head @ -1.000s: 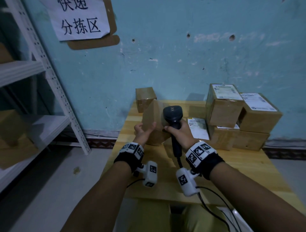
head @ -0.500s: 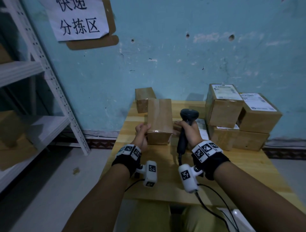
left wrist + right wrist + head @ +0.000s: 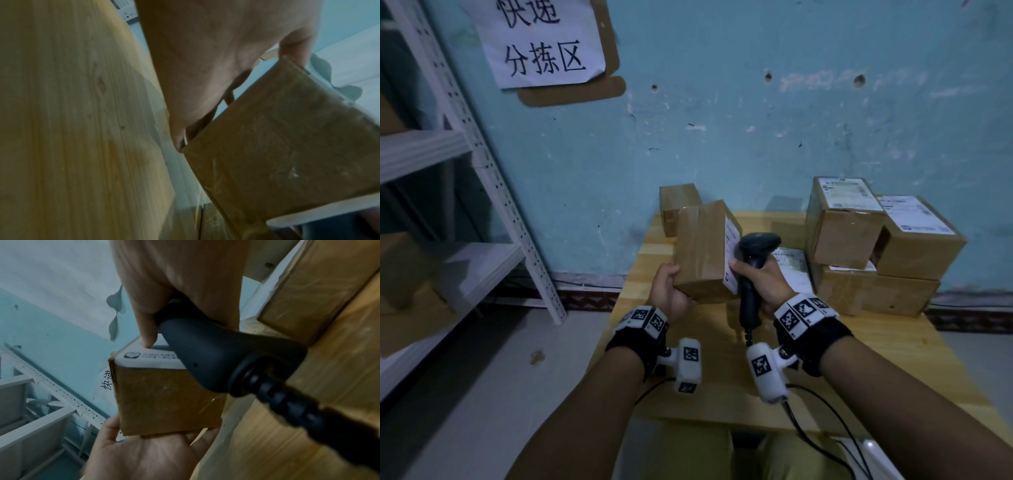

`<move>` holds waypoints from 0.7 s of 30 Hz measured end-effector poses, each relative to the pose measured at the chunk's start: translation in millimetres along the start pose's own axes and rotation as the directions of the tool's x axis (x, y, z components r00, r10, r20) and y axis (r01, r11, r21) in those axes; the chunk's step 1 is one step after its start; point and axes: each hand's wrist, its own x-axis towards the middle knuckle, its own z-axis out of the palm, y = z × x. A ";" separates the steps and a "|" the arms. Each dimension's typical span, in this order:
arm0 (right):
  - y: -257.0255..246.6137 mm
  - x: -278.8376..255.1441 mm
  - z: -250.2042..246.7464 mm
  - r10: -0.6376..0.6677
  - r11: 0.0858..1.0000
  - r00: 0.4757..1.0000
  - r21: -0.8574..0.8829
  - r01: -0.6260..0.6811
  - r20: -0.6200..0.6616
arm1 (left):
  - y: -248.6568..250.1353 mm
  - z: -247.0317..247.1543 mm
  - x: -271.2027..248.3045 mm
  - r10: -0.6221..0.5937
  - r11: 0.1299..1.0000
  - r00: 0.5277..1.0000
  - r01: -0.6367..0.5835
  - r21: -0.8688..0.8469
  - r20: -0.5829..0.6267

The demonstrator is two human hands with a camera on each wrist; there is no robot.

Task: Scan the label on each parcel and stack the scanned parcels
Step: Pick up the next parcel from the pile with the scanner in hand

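Note:
A brown cardboard parcel [image 3: 702,250] is held above the wooden table [image 3: 876,342], its white label [image 3: 732,255] on the side that faces right. My left hand [image 3: 671,291] grips its near left corner from below; the same parcel [image 3: 287,146] [image 3: 164,395] shows in both wrist views. My right hand [image 3: 760,277] holds a black corded scanner [image 3: 751,270] by its handle [image 3: 216,353], and its thumb [image 3: 147,334] touches the label's edge. A stack of labelled parcels [image 3: 876,240] stands at the right.
A small brown box [image 3: 676,202] sits at the table's far left corner against the blue wall. A flat parcel with a label [image 3: 791,263] lies behind the scanner. A white metal shelf unit [image 3: 465,171] stands to the left. The scanner cable [image 3: 822,431] trails off the near edge.
The parcel has been turned, so its labelled side now faces right toward the scanner. My right hand with the scanner moved right and back in beside the parcel, thumb now against it.

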 end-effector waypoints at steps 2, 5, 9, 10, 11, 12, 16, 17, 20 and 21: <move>0.5 0.3 -0.3 0.010 1.000 1.000 0.005 -0.010 -0.006 | 0.7 -1.9 1.8 0.031 0.998 0.999 -0.033 0.047 0.043; 1.3 0.4 -0.9 0.036 0.999 0.999 0.014 -0.036 -0.017 | 3.3 -2.6 4.6 0.091 0.987 0.994 -0.099 0.127 0.065; 4.4 1.8 -4.1 0.063 0.996 0.997 0.058 -0.061 -0.038 | 7.3 -8.0 12.4 0.129 0.964 0.992 -0.125 0.233 -0.003; 5.3 2.4 -4.7 0.061 0.996 0.997 0.062 -0.059 -0.044 | 7.2 -9.2 14.7 0.141 0.947 0.990 -0.129 0.293 -0.020; 5.2 2.1 -4.6 0.061 0.997 0.997 0.056 -0.058 -0.047 | 7.0 -9.4 15.6 0.153 0.924 0.988 -0.131 0.359 -0.033; 6.0 3.1 -5.1 0.053 0.998 0.998 0.046 -0.051 -0.047 | 6.3 -8.5 15.6 0.162 0.895 0.986 -0.134 0.425 -0.030; 5.2 2.9 -4.8 0.028 1.000 0.999 -0.012 -0.028 -0.038 | 2.1 -4.1 14.8 0.134 0.768 0.990 -0.073 0.636 -0.049; 4.6 2.2 -4.7 0.019 1.000 0.999 -0.016 -0.020 -0.033 | 1.5 -5.0 15.0 0.127 0.763 0.991 -0.065 0.644 -0.050; 4.6 3.2 -5.7 -0.012 0.999 0.999 -0.041 0.009 -0.051 | 1.2 -9.8 17.6 0.112 0.748 0.992 -0.047 0.662 -0.057; 5.1 3.7 -6.0 -0.013 0.999 0.998 -0.044 0.011 -0.066 | 1.0 -10.5 17.9 0.111 0.742 0.992 -0.040 0.669 -0.065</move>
